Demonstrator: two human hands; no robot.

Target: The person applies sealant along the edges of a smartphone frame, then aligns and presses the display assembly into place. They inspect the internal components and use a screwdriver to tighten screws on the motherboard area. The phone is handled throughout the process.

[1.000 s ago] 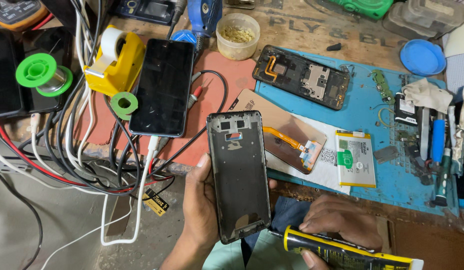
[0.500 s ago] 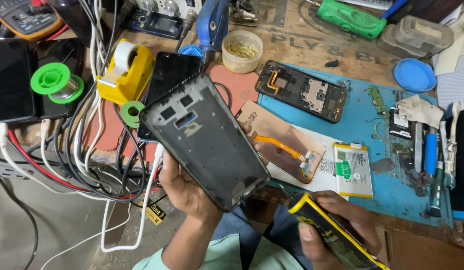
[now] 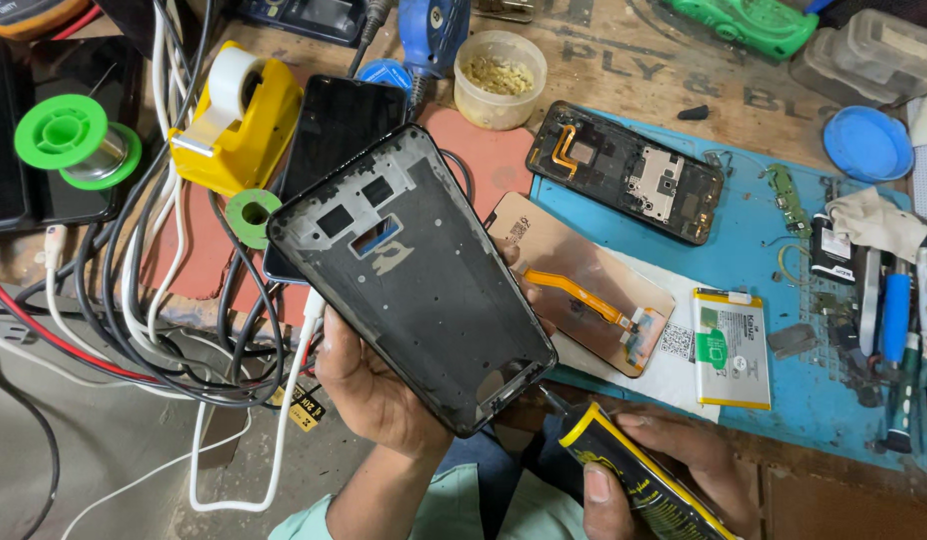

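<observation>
While the left hand (image 3: 384,385) is gripping the black phone frame (image 3: 409,275) from beneath, fingers closed on its lower edges, the frame is being held tilted above the bench edge, its inner face turned up toward the camera and its top corner hanging over a dark phone (image 3: 334,150) lying by the yellow tape dispenser (image 3: 234,120). The right hand (image 3: 654,465) is clamped around a yellow-and-black adhesive tube (image 3: 624,480), thumb pressing along its side, and the fine nozzle is pointing at the frame's lower right corner, very near or just touching the rim; contact is too small to tell. Judging from this pose, the person is readying a bead along the frame's border. To do it well, the left hand should be keeping the frame steady and angled so the rim is facing the nozzle, while the right is squeezing lightly and evenly, keeping glue out of the cut-outs in the plate. A display panel with an orange flex cable (image 3: 584,290) and a battery (image 3: 731,345) are lying on the blue mat (image 3: 764,260) just beyond, well clear of the nozzle
</observation>
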